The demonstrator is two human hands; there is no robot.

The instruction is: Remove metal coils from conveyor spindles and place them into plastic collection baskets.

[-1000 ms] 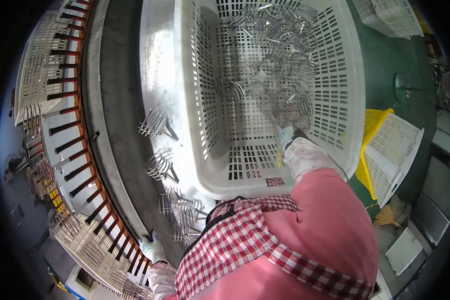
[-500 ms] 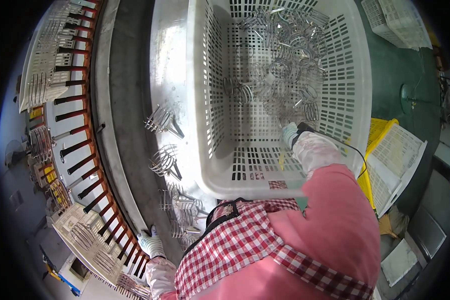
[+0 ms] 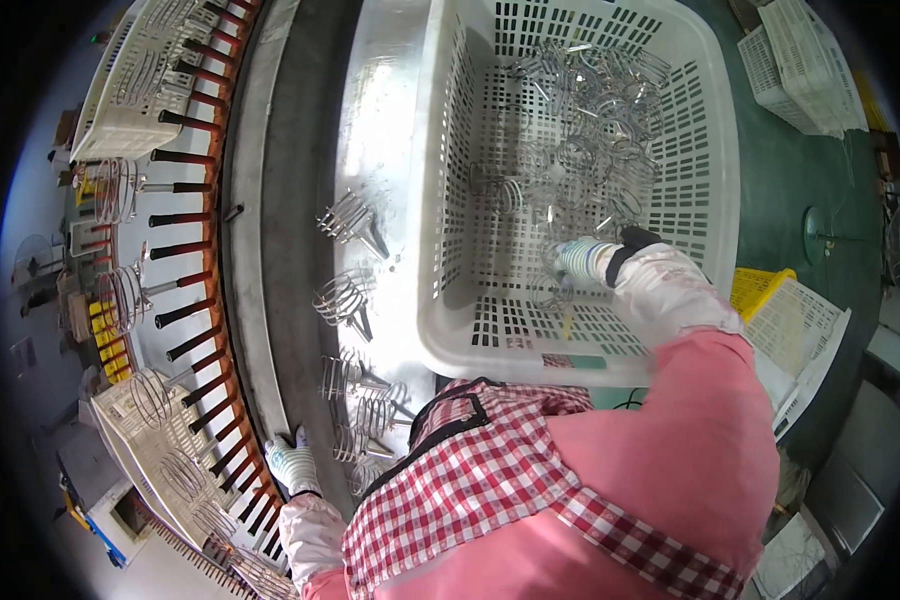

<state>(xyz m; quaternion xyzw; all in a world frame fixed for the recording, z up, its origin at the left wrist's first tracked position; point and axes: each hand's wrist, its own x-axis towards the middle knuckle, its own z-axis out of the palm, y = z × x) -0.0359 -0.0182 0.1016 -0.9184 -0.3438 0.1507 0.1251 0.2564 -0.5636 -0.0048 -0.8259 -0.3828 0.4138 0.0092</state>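
Note:
My right hand, in a striped glove, reaches into the white plastic crate. Its fingers are closed around a wire whisk head, partly hidden by blur and the glove. Beyond it, a heap of loose wire whisk heads lies in the crate. My left hand, gloved too, rests at the edge of the long metal rail with its fingers apart, holding nothing. Between rail and crate, several whisk heads with short metal stems lie along the shiny metal surface.
Left of the rail runs a curved rack of dark handles, some carrying wire loops. White baskets stand beyond it. To the right, a yellow crate and white crates stand on the green floor.
My right hand has come back a little toward me and left, with a wire whisk head now at its fingers. My left hand stays by the rail. The whole view has shifted.

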